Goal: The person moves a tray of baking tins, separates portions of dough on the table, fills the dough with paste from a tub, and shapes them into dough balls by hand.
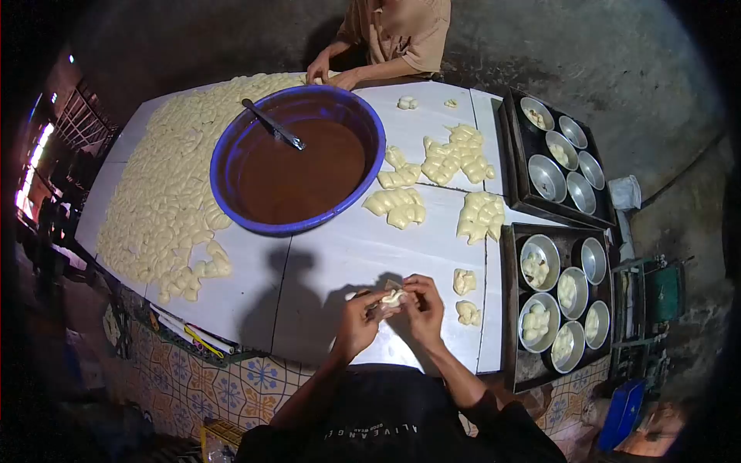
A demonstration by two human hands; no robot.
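Observation:
My left hand (360,322) and my right hand (424,310) meet over the near edge of the white table (324,285). Between their fingertips is a small piece of pale dough (394,298), pinched from both sides; its underside is hidden by the fingers. To the right of my right hand lie two small dough clumps (466,312). Farther up, larger slabs of dough pieces (480,217) rest on the table. A blue basin (220,181) of brown filling (309,177) stands beyond my hands, with a metal-ended utensil (274,125) leaning inside.
Many dough pieces (154,201) cover the table's left side. On the right, two dark trays (527,370) hold round metal tins (547,177), several with dough in them. Across the table a person (401,38) has both hands on dough behind the basin.

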